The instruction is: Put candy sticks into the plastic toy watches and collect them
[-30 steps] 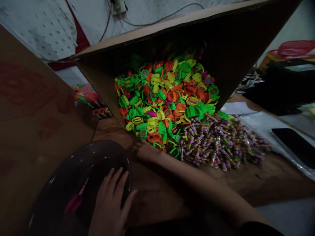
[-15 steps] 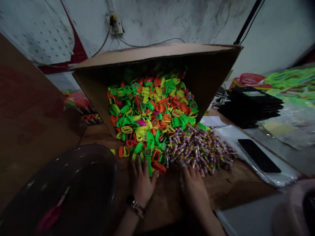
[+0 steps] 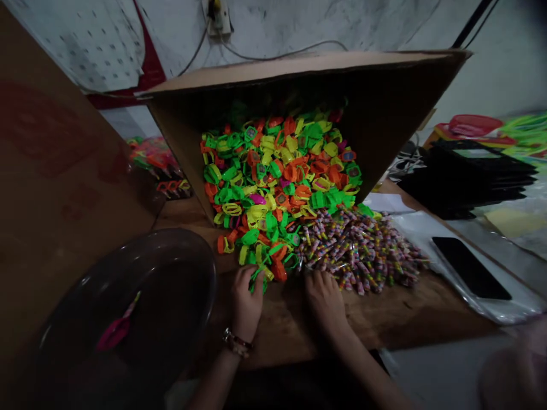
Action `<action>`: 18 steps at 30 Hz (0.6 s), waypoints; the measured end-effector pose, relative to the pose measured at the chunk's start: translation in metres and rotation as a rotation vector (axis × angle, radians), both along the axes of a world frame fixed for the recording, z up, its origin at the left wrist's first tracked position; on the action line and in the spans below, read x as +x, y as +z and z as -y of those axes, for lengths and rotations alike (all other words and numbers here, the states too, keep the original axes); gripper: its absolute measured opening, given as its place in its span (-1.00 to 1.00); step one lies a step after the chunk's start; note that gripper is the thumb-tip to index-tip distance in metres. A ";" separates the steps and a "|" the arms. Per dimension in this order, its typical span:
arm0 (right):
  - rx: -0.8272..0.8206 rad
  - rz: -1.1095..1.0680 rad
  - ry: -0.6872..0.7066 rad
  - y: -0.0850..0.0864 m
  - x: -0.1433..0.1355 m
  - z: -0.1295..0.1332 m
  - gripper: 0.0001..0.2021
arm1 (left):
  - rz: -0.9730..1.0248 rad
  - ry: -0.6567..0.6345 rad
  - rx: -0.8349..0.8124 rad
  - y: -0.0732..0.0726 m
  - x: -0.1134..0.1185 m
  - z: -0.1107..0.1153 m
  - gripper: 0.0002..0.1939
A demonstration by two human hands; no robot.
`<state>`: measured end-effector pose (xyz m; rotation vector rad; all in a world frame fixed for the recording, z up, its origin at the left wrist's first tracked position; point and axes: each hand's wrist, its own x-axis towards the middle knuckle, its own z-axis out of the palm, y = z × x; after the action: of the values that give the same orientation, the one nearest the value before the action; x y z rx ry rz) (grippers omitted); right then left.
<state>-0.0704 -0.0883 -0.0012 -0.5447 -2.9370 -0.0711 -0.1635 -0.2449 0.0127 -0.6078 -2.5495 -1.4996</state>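
Observation:
Bright green, yellow and orange toy watches (image 3: pixel 265 188) spill from a cardboard box (image 3: pixel 393 119) lying on its side on the wooden table (image 3: pixel 367 322). At the front edge of this pile, my left hand (image 3: pixel 248 299) has its fingers closed on a green toy watch (image 3: pixel 257 278). Beside the watches, to the right, lies a heap of small candy rolls in printed clear wrappers (image 3: pixel 363 247). My right hand (image 3: pixel 325 296) rests at the heap's near left edge, fingers bent and together; what they hold, if anything, is hidden.
A dark basin (image 3: pixel 207 296) holding pink-handled scissors (image 3: pixel 117 330) stands at the left. At the right are a black phone (image 3: pixel 470 267) on plastic bags, a stack of black packages (image 3: pixel 478 171) and a red basket (image 3: pixel 474 124). Bagged colourful items (image 3: pixel 154 156) sit behind the basin.
My left hand's spread fingers have closed on a green watch at the pile's front. My right hand's fingers have curled in at the candy heap. The view has shifted slightly.

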 end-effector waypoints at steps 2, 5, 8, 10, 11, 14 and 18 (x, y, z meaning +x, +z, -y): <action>-0.086 -0.090 -0.009 -0.004 0.009 -0.007 -0.84 | 0.109 -0.003 0.044 0.005 0.001 0.002 -0.60; -0.409 -0.367 -0.025 -0.005 0.018 -0.012 -0.81 | 0.258 -0.037 0.090 0.020 0.008 0.003 -0.56; -0.907 -0.605 -0.040 0.010 0.016 -0.002 -0.77 | 0.350 -0.082 0.123 0.038 0.022 0.003 -0.57; -1.254 -0.637 -0.046 0.027 0.007 0.009 -0.71 | 0.408 -0.124 0.140 0.048 0.031 0.002 -0.57; -1.403 -0.638 -0.042 0.036 0.001 0.014 -0.67 | 0.437 -0.163 0.136 0.051 0.034 0.002 -0.57; -1.631 -0.719 -0.043 0.059 -0.011 0.019 -0.67 | 0.485 -0.353 0.020 0.056 0.035 0.003 -0.55; -1.480 -0.845 -0.172 0.088 0.032 0.004 -0.68 | 0.038 -0.372 -0.114 0.053 0.001 -0.006 -0.49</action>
<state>-0.0381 -0.0924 0.0866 -0.6714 -1.6365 1.8258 -0.1626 -0.2388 0.0659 -1.1325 -2.6733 -1.4812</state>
